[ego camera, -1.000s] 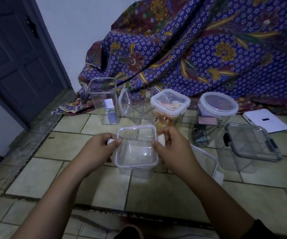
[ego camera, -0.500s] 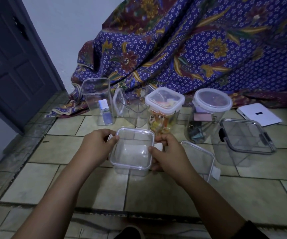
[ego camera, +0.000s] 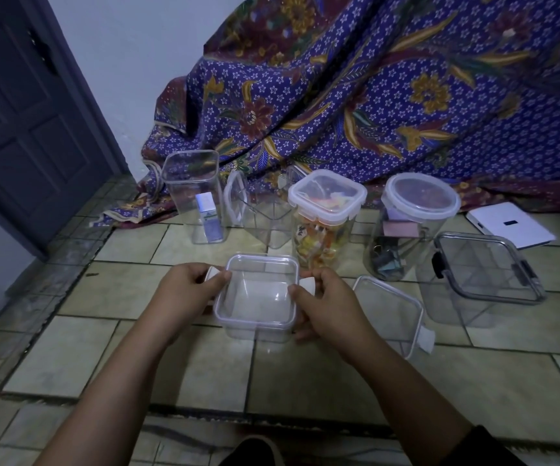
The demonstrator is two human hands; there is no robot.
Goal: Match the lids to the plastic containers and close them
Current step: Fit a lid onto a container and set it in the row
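Note:
A small square clear container [ego camera: 257,331] stands on the tiled floor in front of me with a white-rimmed clear lid [ego camera: 258,290] lying on top. My left hand [ego camera: 188,290] pinches the lid's left flap and my right hand [ego camera: 322,301] pinches its right flap. Behind stand a tall open container [ego camera: 194,196], an open container [ego camera: 265,216] with a lid [ego camera: 235,200] leaning on it, a lidded square jar of sweets [ego camera: 325,216] and a lidded round jar of clips [ego camera: 409,230]. At right sits a large container under a dark-latched lid [ego camera: 483,270]. A loose lid [ego camera: 389,311] leans beside my right hand.
A purple batik cloth [ego camera: 372,95] drapes over something behind the containers. A white flat device [ego camera: 510,227] lies on the floor at far right. A dark door [ego camera: 26,122] is at left. A dark floor strip [ego camera: 204,422] runs near my knees.
The lid and container have come down from a raised, tilted hold to rest on the floor. Both hands have shifted onto the lid's side flaps.

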